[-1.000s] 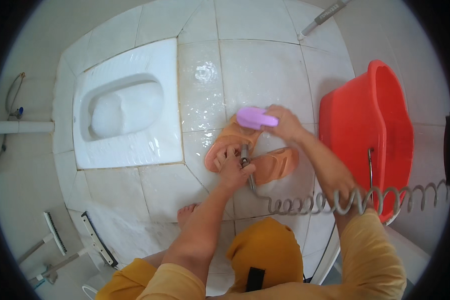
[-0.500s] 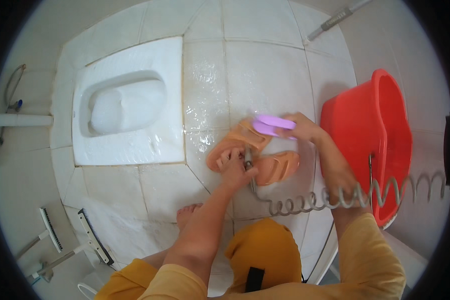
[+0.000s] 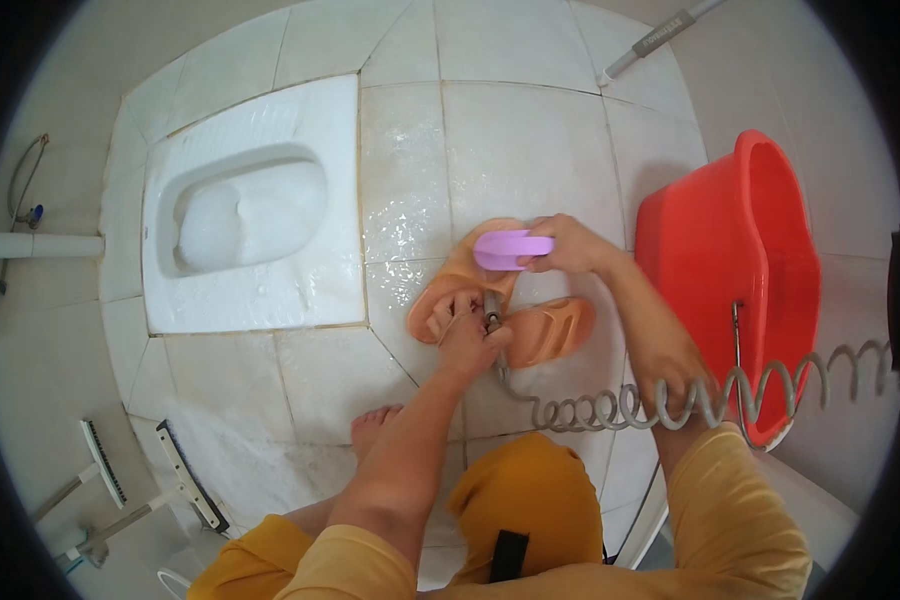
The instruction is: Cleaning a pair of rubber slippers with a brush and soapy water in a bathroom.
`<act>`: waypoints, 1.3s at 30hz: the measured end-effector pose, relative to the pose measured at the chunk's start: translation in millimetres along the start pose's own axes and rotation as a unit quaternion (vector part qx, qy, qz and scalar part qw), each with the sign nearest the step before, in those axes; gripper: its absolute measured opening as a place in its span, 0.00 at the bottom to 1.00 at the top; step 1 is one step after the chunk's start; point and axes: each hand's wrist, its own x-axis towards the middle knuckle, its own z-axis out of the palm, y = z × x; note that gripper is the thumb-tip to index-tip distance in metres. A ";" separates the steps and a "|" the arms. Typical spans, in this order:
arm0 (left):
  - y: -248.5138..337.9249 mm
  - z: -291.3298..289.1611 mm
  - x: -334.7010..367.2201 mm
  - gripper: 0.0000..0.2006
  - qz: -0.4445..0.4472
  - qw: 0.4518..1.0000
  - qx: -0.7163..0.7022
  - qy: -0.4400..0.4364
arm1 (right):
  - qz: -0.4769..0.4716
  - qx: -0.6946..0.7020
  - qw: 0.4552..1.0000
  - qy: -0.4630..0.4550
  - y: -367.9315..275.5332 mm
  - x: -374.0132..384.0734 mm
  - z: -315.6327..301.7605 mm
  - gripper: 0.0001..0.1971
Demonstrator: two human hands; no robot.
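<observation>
Two orange slippers lie on the wet tiles in front of me. My left hand (image 3: 467,332) presses its fingers on the heel end of the left slipper (image 3: 432,303), with the metal hand sprayer (image 3: 492,308) held between thumb and fingers. In my right hand (image 3: 573,246) is a purple scrubbing brush (image 3: 511,249), gripped by its right end. It lies over the toe part of the left slipper; its underside is hidden. Close by on the right rests the second slipper (image 3: 553,333), angled away from the first.
A coiled grey hose (image 3: 610,408) runs from the sprayer to the right, passing over my right forearm. A red tub (image 3: 690,225) stands at the right wall. Left is a white squat toilet (image 3: 255,300); lower left, a floor squeegee (image 3: 192,475) and a brush (image 3: 102,460). My bare foot (image 3: 372,425) is behind my left forearm.
My right hand has moved the purple brush a little left along the left slipper, and it is less blurred. My left hand and the sprayer stay nearly in place.
</observation>
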 end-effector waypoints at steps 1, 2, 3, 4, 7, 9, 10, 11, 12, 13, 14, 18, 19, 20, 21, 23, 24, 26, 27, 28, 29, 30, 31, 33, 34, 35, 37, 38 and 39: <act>-0.6 -1.3 2.3 0.20 0.003 0.999 -0.033 -0.010 | 0.101 0.067 0.992 -0.037 8.3 -10.6 -12.2 0.11; -0.3 -1.1 2.0 0.20 0.004 0.999 -0.034 -0.006 | 0.099 0.064 0.992 -0.038 21.9 -26.2 -19.9 0.11; 7.3 6.0 2.9 0.23 0.025 1.000 0.011 0.008 | 0.130 0.105 0.986 0.029 39.5 -51.2 -28.4 0.11; 10.8 6.6 1.3 0.28 0.040 0.997 0.063 0.023 | 0.156 0.152 0.972 0.092 40.9 -62.5 -26.4 0.11; 24.1 3.9 -0.1 0.28 0.028 0.998 0.053 0.028 | 0.231 0.107 0.939 0.232 22.3 -71.3 -21.1 0.10; 15.4 0.5 0.9 0.28 0.020 0.998 0.034 0.051 | 0.143 0.107 0.974 0.143 -0.9 -46.1 6.3 0.10; 11.5 -2.7 -1.8 0.28 0.019 0.998 0.011 0.067 | 0.057 0.104 0.991 0.059 -10.5 -40.9 17.2 0.11; 9.2 -5.3 -9.0 0.28 0.017 0.998 0.012 0.065 | 0.095 0.170 0.977 0.089 -0.5 -42.4 19.0 0.10; 15.5 -1.5 -3.8 0.29 0.004 0.999 -0.034 0.030 | 0.096 0.156 0.978 0.097 14.2 -55.1 1.7 0.10; 17.5 -2.6 -1.0 0.29 -0.014 0.997 -0.071 -0.005 | 0.172 0.127 0.966 0.147 29.3 -69.2 -10.0 0.12; 20.1 2.2 4.8 0.29 -0.008 0.997 -0.077 -0.002 | 0.248 0.095 0.944 0.197 37.3 -78.2 -22.0 0.13; 5.2 0.2 -1.3 0.30 0.022 0.999 0.014 0.046 | -0.016 -0.068 0.977 0.204 -18.7 -34.8 28.5 0.13; 3.2 -3.6 0.0 0.30 0.046 0.998 0.014 0.036 | 0.001 -0.077 0.980 0.184 -1.9 -28.2 33.8 0.13; 3.7 -1.8 -2.9 0.30 0.044 0.998 0.015 0.037 | 0.000 -0.076 0.980 0.183 5.9 -37.1 22.1 0.13; 6.5 2.3 2.6 0.30 0.043 0.999 -0.009 0.020 | 0.158 -0.035 0.963 0.215 10.0 -41.9 -2.7 0.14; 17.6 5.6 2.8 0.30 0.041 0.998 -0.040 -0.009 | 0.315 0.083 0.920 0.220 30.4 -56.9 -25.1 0.15; 23.7 -1.2 0.9 0.29 0.011 1.000 -0.019 -0.004 | 0.319 0.083 0.920 0.214 15.8 -50.9 -8.0 0.15; 18.4 -7.4 -6.2 0.29 -0.027 1.000 0.009 0.007 | 0.110 0.035 0.978 0.176 -33.7 -23.3 39.6 0.15; 13.5 -8.7 -3.8 0.27 -0.020 0.999 -0.025 0.015 | 0.104 0.036 0.978 0.176 -35.1 -18.1 37.4 0.15; 9.0 -10.7 -2.9 0.25 -0.013 0.998 -0.058 0.024 | 0.106 -0.032 0.983 0.145 -35.5 -12.7 33.9 0.17; 5.3 -11.9 -8.0 0.25 -0.013 0.998 -0.055 0.030 | 0.107 -0.100 0.983 0.114 -36.2 -7.3 31.7 0.18; 8.2 -8.2 -19.7 0.23 0.010 0.996 -0.060 0.073 | 0.108 -0.104 0.982 0.114 -32.7 -9.2 30.7 0.18; 10.4 -5.3 -26.9 0.22 0.034 0.991 -0.065 0.115 | 0.119 -0.075 0.982 0.124 -27.6 -10.6 31.6 0.19; 7.4 -5.6 -29.6 0.26 0.041 0.991 -0.059 0.115 | 0.126 -0.047 0.982 0.132 -29.1 -11.6 33.9 0.19; 5.5 -7.3 -30.4 0.32 0.046 0.991 -0.048 0.115 | 0.143 -0.025 0.979 0.142 -34.9 -11.4 37.7 0.19; 4.6 -7.5 -29.5 0.32 0.044 0.991 -0.050 0.120 | 0.161 -0.004 0.975 0.153 -41.6 -12.4 42.1 0.19; 9.7 -10.7 -26.7 0.21 -0.031 0.995 -0.062 0.075 | 0.102 0.057 0.962 0.248 -58.9 -24.0 55.7 0.19; 8.0 -11.1 -29.5 0.21 -0.036 0.994 -0.063 0.079 | 0.042 0.124 0.931 0.340 -64.8 -32.1 65.1 0.20; 6.0 -15.7 -33.5 0.22 -0.024 0.994 -0.071 0.085 | 0.037 0.128 0.933 0.335 -69.0 -41.9 77.4 0.20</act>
